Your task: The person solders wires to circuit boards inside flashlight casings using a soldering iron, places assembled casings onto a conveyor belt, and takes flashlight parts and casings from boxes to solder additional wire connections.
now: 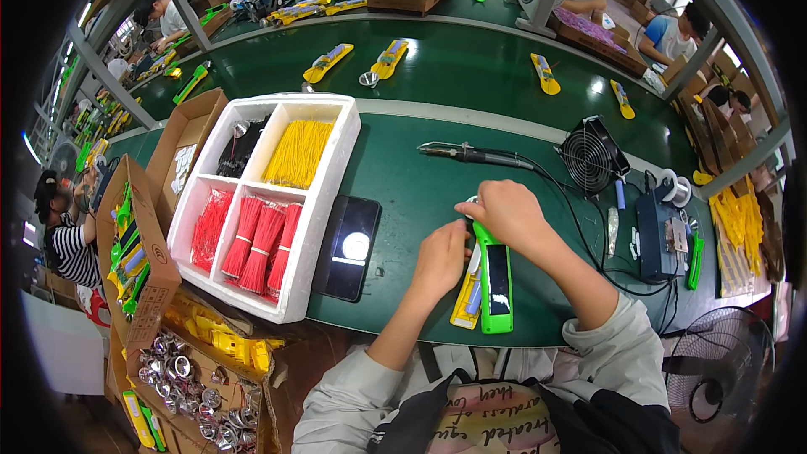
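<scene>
A green plastic housing (495, 279) with a dark window lies flat on the green table (403, 193) right before the person, a yellow housing (466, 303) touching its left side; the right hand (508, 214) is curled over the green housing's far end, fingers bent down onto it, grasping that end; the left hand (441, 259) rests against the yellow housing's upper part, fingers folded, though whether it pinches anything I cannot tell. Left of the green housing lies a dark phone (348, 247) with a lit spot; beyond that, a white foam tray (324, 202) holds red, yellow and black wire bundles. Behind the green housing a soldering iron (475, 154) lies on the table; to its right stand a small black fan (593, 155) and a dark blue box (657, 235).
</scene>
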Demonstrator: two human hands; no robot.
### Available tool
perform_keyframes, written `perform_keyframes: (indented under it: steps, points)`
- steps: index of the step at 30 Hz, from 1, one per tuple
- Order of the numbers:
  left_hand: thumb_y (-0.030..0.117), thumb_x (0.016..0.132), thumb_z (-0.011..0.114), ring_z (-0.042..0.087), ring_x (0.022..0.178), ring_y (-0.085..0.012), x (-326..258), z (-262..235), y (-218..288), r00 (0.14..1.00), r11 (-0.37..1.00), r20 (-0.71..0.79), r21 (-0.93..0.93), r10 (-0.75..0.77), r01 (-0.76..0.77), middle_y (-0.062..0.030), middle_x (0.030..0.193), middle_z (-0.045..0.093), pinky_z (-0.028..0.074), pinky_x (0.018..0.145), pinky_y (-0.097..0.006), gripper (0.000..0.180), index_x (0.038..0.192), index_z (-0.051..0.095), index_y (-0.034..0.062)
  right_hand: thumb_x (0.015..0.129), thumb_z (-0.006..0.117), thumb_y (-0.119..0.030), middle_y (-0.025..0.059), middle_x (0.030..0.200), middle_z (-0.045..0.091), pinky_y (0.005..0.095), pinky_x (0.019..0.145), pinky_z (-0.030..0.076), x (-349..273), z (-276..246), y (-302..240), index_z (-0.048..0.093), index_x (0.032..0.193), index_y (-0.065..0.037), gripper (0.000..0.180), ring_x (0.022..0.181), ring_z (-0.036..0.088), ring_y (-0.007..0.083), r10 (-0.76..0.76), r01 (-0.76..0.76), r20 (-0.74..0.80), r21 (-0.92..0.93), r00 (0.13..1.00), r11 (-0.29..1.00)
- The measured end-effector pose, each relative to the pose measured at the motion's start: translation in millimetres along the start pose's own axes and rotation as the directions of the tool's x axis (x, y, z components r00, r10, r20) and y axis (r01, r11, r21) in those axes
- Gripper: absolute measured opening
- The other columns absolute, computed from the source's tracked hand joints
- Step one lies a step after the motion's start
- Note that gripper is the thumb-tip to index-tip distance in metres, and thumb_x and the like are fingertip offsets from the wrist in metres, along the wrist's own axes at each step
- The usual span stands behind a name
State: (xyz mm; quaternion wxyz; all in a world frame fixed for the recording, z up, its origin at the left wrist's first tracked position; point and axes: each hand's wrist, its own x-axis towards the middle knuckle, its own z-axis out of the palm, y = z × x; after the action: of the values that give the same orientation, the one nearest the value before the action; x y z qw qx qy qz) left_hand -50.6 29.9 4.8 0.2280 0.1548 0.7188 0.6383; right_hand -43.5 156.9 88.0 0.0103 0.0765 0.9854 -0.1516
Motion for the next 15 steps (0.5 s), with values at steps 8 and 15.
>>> perform_keyframes:
  steps: [8,15]
  points:
    - [0.027,0.072,0.066,0.05,0.093,-0.0353,-71.5,25.0,50.2,0.968,0.794,-0.057,0.584,0.246,-0.167,-0.0228,0.109,0.042,0.041,0.081,-0.038,0.059,0.114,0.039,-0.0048,0.067,0.062,-0.007,0.0121,0.082,0.065,0.0306,0.061,0.053,41.8,18.2,-29.8,0.067,0.082,-0.006,0.015,0.077,0.065,0.023,0.221,-0.067,0.324,-0.427,0.92,0.902]
    - [0.009,0.081,0.051,0.054,0.084,-0.0301,-69.5,-8.4,20.8,0.943,0.877,-0.203,0.457,0.264,-0.147,-0.0196,0.092,0.055,0.042,0.074,-0.035,0.028,0.104,0.048,-0.0058,0.08,0.055,-0.026,0.0184,0.071,0.06,0.044,0.06,0.046,-2.0,-2.1,8.7,0.053,0.081,0.0,0.026,0.068,0.058,0.0361,0.061,-0.072,-0.165,-0.058,0.984,0.996]
